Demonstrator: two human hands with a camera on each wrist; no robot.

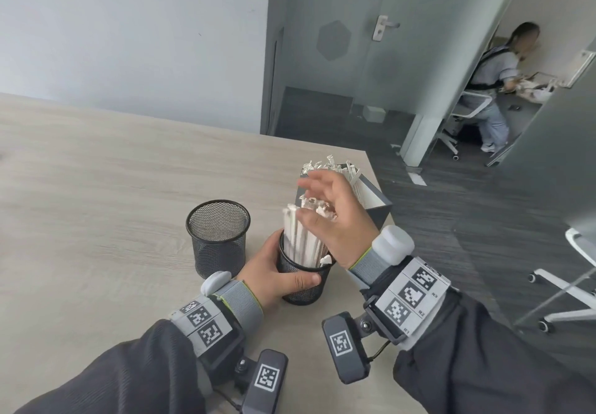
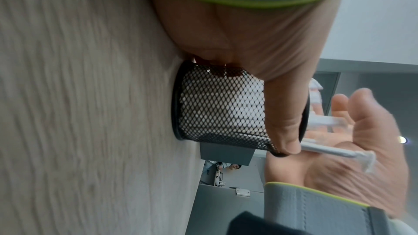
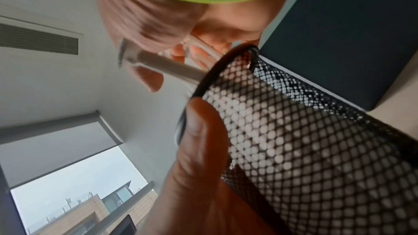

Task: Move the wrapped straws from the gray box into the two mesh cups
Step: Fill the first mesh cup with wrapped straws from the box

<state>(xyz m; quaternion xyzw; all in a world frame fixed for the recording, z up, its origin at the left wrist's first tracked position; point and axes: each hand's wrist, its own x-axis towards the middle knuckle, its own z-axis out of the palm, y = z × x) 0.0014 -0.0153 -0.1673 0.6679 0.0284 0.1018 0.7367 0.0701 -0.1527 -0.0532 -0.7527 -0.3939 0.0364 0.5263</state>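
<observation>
My left hand (image 1: 274, 270) grips the nearer black mesh cup (image 1: 306, 284), thumb across its front near the rim. White wrapped straws (image 1: 301, 239) stand upright in that cup. My right hand (image 1: 332, 207) hovers over them with fingers spread, the palm against the straw tops; it grips nothing. The left wrist view shows the cup (image 2: 221, 106) on the table, with straws (image 2: 328, 149) poking out toward the right palm (image 2: 373, 131). A second mesh cup (image 1: 218, 236) stands empty to the left. The gray box (image 1: 375, 204) behind my right hand holds more wrapped straws (image 1: 325, 165).
The light wooden table (image 1: 113, 187) ends just right of the gray box, with dark carpet beyond. A white office chair (image 1: 567, 284) stands at the right. Another person (image 1: 493, 84) sits at a desk behind a glass partition, far back.
</observation>
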